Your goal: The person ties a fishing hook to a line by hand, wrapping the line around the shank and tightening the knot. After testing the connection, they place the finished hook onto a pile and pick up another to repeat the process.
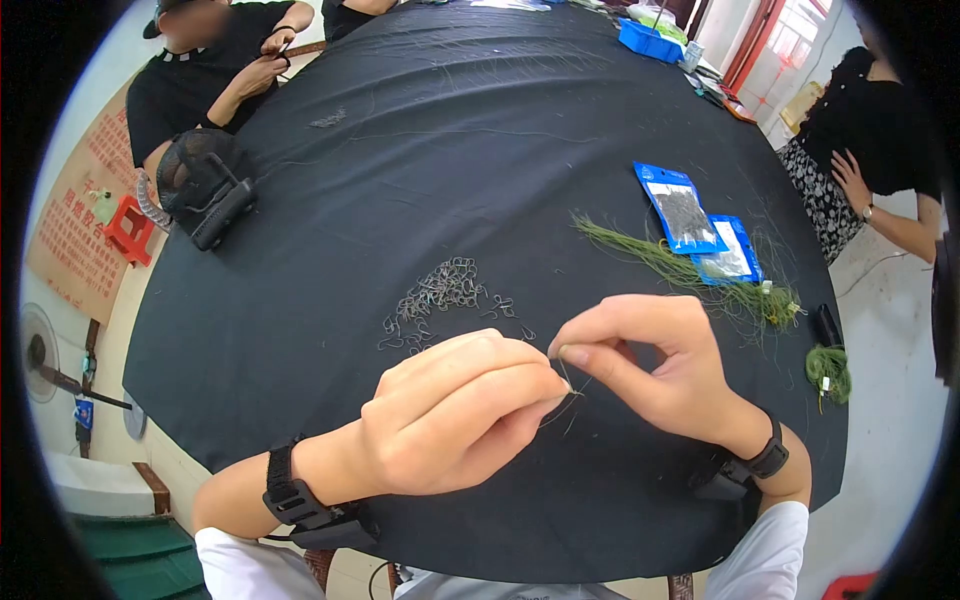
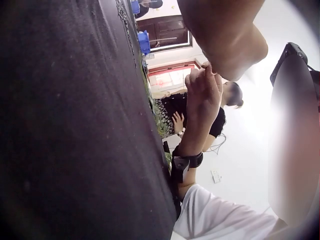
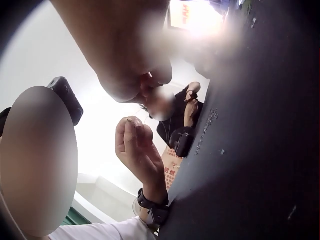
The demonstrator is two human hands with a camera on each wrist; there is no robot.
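Note:
In the head view my left hand [image 1: 465, 415] pinches a thin line [image 1: 565, 374] between thumb and forefinger, with short loose ends sticking out past the tips. Just to the right, my right hand [image 1: 650, 360] pinches the same thin line, thumb against forefinger. Whatever small piece sits inside the left fingertips is hidden. Beyond the hands lies a loose pile of small metal fish hooks [image 1: 445, 285]. The right wrist view shows the left hand [image 3: 140, 150] raised above the table with its fingertips together.
A bundle of green line [image 1: 650, 255] and two blue packets [image 1: 682, 212] lie right of centre on the black-covered table [image 1: 300, 330]. A green coil [image 1: 827, 375] is near the right edge, a black bag [image 1: 205, 185] at left. Other people are around the table.

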